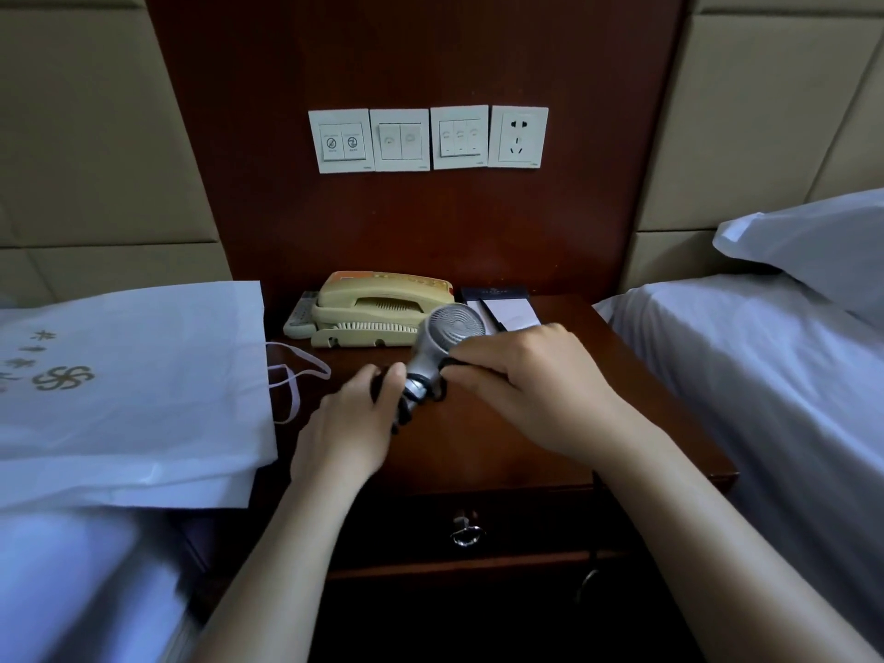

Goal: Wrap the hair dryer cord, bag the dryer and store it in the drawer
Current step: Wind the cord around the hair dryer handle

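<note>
I see the right hand [531, 382] gripping, half hiding, the silver dryer [447, 334]; the blurred left hand [351, 418] pinches black cord [401, 416] looped round its handle.

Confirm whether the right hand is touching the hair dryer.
Touching. Head view shows the right hand gripping the hair dryer over its wrapped cord.

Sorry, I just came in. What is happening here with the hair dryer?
A person holds a silver hair dryer over the wooden nightstand. The right hand grips the dryer, and the left hand holds the black cord, which is partly wound around the handle. The white bag lies on the bed at the left, not yet used. The drawer below is closed.
</note>
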`<action>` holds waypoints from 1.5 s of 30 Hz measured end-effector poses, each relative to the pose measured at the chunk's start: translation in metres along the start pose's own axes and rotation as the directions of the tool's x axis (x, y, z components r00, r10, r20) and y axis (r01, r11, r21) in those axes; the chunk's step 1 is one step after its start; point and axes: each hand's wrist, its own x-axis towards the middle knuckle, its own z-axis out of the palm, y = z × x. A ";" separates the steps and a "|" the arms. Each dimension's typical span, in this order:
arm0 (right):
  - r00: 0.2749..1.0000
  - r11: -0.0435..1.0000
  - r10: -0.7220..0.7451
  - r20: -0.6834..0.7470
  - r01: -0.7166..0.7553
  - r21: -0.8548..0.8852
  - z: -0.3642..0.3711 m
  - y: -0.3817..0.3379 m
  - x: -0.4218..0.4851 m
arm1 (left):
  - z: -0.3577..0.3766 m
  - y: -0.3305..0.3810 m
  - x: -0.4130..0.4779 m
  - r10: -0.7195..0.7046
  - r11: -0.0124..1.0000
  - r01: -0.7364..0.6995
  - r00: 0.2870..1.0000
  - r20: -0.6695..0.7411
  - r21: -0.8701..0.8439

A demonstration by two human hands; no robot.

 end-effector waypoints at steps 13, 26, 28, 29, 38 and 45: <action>0.988 0.943 0.139 0.070 -0.153 0.297 0.007 -0.006 0.011 | -0.010 0.034 -0.023 0.097 0.967 -0.133 0.981 0.168 0.219; 0.976 0.940 0.216 0.030 -0.216 0.265 -0.005 0.021 0.007 | -0.015 0.043 -0.026 0.190 0.937 -0.205 0.978 0.081 0.283; 0.967 0.939 0.253 0.017 -0.249 0.237 -0.009 0.038 0.002 | -0.020 0.038 -0.024 0.146 0.945 -0.169 0.984 0.102 0.280; 0.963 0.932 0.267 0.022 -0.265 0.247 -0.009 0.046 -0.001 | -0.023 0.036 -0.024 0.125 0.952 -0.154 0.984 0.124 0.265; 0.861 0.711 0.493 0.123 -0.481 0.514 0.027 0.094 -0.026 | -0.015 0.024 -0.019 0.158 0.866 0.113 0.862 0.482 -0.487; 0.842 0.694 0.491 0.222 -0.533 0.485 0.044 0.101 -0.039 | -0.001 0.018 -0.005 0.216 0.462 0.382 0.827 0.520 -0.800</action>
